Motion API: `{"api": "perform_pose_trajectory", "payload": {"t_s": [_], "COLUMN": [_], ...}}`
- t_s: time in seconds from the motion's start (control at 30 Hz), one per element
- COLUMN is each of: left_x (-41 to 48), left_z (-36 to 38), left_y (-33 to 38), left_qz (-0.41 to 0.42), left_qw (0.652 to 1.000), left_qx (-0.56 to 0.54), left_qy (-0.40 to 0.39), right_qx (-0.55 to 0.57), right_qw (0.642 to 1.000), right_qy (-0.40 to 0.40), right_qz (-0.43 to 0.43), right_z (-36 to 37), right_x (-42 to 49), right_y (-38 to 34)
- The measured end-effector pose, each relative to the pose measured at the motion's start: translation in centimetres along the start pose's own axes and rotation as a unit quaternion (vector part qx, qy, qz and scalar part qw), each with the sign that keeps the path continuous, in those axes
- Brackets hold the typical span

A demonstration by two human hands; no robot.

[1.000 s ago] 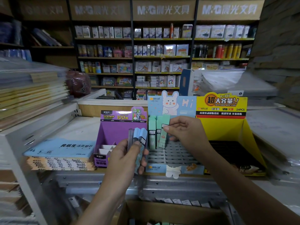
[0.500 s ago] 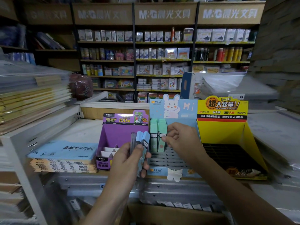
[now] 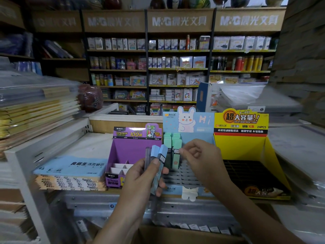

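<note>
- At six o'clock, nearest the camera, an open carton [image 3: 175,235] sits below the counter edge. Its contents are too blurred to make out.
- Just above it, the left hand [image 3: 140,175] grips a bundle of lead cases [image 3: 159,161], with the thumb across the front and the fingers curled behind.
- The bundle is held low and fans apart at the top. If that grip slackens while the other hand works, I judge a case could slide out and drop toward the carton.
- The bundle's long axis runs from six to twelve o'clock, tipped slightly toward one, with the pale blue ends up.
- At three o'clock of the bundle, the right hand [image 3: 202,161] has its fingers curled. Thumb and forefinger tips lie close together at the right edge of the green cases [image 3: 175,147]. Whether they pinch one cannot be told.
- A sideways drag toward three o'clock as this hand leaves could tilt the nearest one or knock those beside it. A case not seated fully in its slot would lean.
- The green cases stand upright, long axis vertical and tops toward twelve. They sit in the far left corner of the blue display box [image 3: 202,136], at about eleven o'clock of its slotted grid.
- A purple box [image 3: 133,148] stands just beside it at nine o'clock and a yellow box [image 3: 241,147] at three. A stack of paper pads [image 3: 70,168] lies farther out at nine.
- At twelve o'clock, well behind, stocked shelves [image 3: 175,69] fill the wall.
</note>
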State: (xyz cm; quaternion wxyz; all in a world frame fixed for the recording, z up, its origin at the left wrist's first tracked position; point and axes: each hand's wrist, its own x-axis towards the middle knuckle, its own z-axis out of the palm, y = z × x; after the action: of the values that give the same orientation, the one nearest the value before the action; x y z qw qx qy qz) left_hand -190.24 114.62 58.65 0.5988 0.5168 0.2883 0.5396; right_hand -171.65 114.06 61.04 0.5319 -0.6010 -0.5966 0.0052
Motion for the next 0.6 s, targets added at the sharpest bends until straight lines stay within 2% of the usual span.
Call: {"api": "perform_pose_trajectory", "payload": {"t_s": [0.07,0.13,0.2,0.27,0.47,0.6], "left_x": [0.0,-0.1,-0.3,-0.5,-0.7,-0.6], "left_z": [0.1,0.3,0.6,1.0,1.1,0.8], "left_y": [0.0,-0.1,-0.2,-0.3,-0.6,-0.8], "left_qz": [-0.005,-0.004,-0.003,-0.004,0.001,0.024], "left_qw": [1.000,1.000,0.999,0.998,0.998,0.999], "left_qx": [-0.011,-0.023,-0.023,-0.014,0.015,0.022], "left_qy": [-0.008,-0.020,-0.036,-0.053,-0.055,-0.035], "right_qx": [0.101,0.194,0.251,0.287,0.324,0.325], "right_qw": [0.993,0.966,0.933,0.912,0.898,0.911], "right_qy": [-0.043,-0.128,-0.197,-0.228,-0.215,-0.172], "right_qz": [0.039,0.113,0.166,0.186,0.205,0.189], "right_z": [-0.4,-0.8,-0.9,-0.9,-1.4,-2.9], "right_x": [-0.3,-0.6,-1.0,-1.3,-1.3,-0.5], "right_y": [-0.7,-1.5,-1.9,-1.9,-1.6,-1.2]}}
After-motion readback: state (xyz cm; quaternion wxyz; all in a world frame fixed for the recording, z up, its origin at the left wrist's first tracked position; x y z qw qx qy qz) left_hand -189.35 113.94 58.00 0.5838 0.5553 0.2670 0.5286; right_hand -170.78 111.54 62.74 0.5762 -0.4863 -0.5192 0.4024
